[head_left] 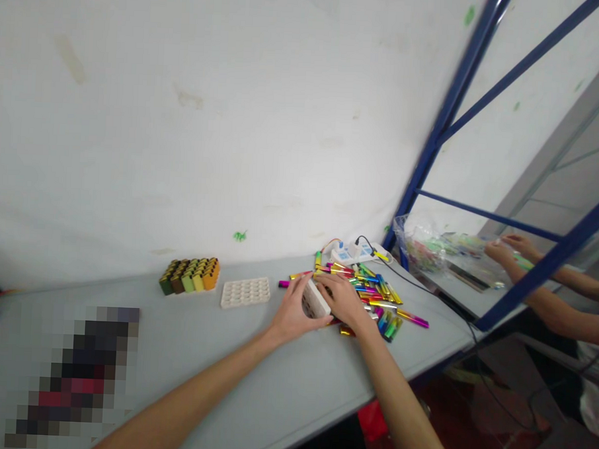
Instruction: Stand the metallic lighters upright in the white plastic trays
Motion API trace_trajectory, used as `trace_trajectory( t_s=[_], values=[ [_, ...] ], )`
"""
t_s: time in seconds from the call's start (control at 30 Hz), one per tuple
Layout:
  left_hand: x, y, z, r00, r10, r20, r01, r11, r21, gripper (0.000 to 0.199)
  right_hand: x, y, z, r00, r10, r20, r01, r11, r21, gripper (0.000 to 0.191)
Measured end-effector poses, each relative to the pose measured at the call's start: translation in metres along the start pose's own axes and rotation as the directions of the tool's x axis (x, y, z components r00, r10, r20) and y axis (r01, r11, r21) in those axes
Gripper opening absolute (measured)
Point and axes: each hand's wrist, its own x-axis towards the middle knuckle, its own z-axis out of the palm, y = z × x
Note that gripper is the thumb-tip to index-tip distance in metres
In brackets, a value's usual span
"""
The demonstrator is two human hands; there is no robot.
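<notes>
My left hand (296, 309) is closed around a white tray with holes (319, 299), tipped up on its side over the pile. Beside the tray's far side is my right hand (340, 298), its fingers curled in close to it; what they grip is hidden. Under and behind both hands lies a loose pile of shiny metallic-coloured lighters (376, 289). To the left, a second white tray with round holes (245, 292) rests flat on the table. Farther left, a block of lighters (191, 275) stands upright in tight rows, from dark green to orange.
A white power strip (360, 252) with plugs and cables sits against the wall behind the pile. A blue metal frame (432, 144) rises at the right. Beyond it are a clear plastic bag (420, 243) and another person's hands (509, 250). A blurred-out patch (85, 367) covers the table's front left.
</notes>
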Motion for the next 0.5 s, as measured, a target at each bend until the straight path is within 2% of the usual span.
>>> trace_trajectory(
  t_s=[0.2, 0.33, 0.5],
  values=[
    [0.0014, 0.0009, -0.0018, 1.0, -0.015, 0.026, 0.016, 1.0, -0.013, 0.102, -0.0052, -0.0068, -0.0007, 0.992, -0.032, 0.123, 0.037, 0.999, -0.035, 0.045],
    [0.002, 0.0011, -0.0022, 0.999, -0.021, 0.026, 0.022, 1.0, -0.014, 0.101, -0.0031, -0.0005, -0.0003, 0.995, 0.026, 0.101, -0.023, 0.999, -0.032, 0.037],
    [0.0019, -0.0005, -0.001, 0.999, -0.009, 0.033, 0.01, 1.0, -0.024, 0.101, -0.0032, 0.0014, -0.0005, 0.996, 0.063, 0.066, -0.059, 0.996, -0.064, 0.036]
  ],
)
